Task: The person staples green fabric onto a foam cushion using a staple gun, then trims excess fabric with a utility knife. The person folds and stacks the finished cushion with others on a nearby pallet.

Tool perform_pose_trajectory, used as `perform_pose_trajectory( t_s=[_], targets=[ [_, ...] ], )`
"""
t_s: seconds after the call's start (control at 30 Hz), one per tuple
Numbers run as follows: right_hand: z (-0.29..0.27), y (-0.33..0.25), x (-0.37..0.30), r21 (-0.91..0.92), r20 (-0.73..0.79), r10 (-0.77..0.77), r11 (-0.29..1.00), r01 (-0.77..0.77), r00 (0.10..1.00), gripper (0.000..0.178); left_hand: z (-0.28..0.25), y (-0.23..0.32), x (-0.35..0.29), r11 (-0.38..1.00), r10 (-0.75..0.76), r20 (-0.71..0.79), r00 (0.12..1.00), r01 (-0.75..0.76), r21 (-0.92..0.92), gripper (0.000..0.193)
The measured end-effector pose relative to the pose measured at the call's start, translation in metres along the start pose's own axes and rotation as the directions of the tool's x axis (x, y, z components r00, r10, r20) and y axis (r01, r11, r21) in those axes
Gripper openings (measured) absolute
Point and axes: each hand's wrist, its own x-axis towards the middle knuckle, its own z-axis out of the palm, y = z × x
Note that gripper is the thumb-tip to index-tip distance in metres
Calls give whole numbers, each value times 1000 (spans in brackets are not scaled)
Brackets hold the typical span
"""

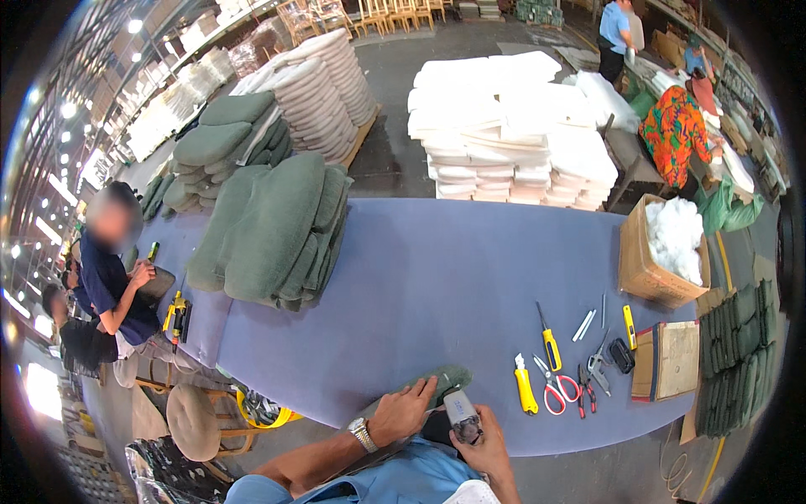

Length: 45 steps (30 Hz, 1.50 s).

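A dark green padded seat cushion (453, 377) lies at the near edge of the table, partly hidden by my hands and body. My left hand (405, 413), with a metal watch at its wrist, grips the cushion, fingers bent over its upper side. In my right hand (489, 445) is a grey staple gun (461, 410), its boxy head close over the cushion's right part. My fingers wrap round its body, and its lower end is hidden. Just right of it on the table lie a yellow utility knife (525, 385) and red-handled scissors (557, 391).
A yellow-handled screwdriver (550, 349), pliers (586, 395) and a cardboard box (672, 361) lie at the right. A carton of white stuffing (646, 269) stands behind them. Green cushions (277, 223) are piled at the left, near a yellow staple gun (177, 319) and a co-worker (126, 277).
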Motion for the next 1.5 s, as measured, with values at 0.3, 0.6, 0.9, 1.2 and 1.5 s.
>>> perform_pose_trajectory(
  t_s=[0.3, 0.6, 0.9, 1.2, 1.5],
  targets=[
    [-39, 11, 6, 1, 52, 175, 985, -175, 983, 43, -3, 33, 37, 994, 111, 1, 994, -111, -8, 77],
    [-32, 45, -3, 102, -158, 257, 965, -243, 954, 34, 35, -23, 117, 818, 265, 198, 944, -111, -565, 65],
    [-36, 35, 6, -94, -244, 166, 976, -194, 955, 28, 53, -13, 109, 804, 267, 295, 917, -44, -593, 70],
    [-30, 88, -15, -193, -177, -30, 981, -4, 984, 43, 63, -1, 83, 903, 349, 49, 936, -322, -285, 82],
    [-32, 69, -24, 14, -159, 294, 955, -295, 943, 44, 35, 41, 69, 982, 148, 37, 988, -142, -124, 82]
  ],
)
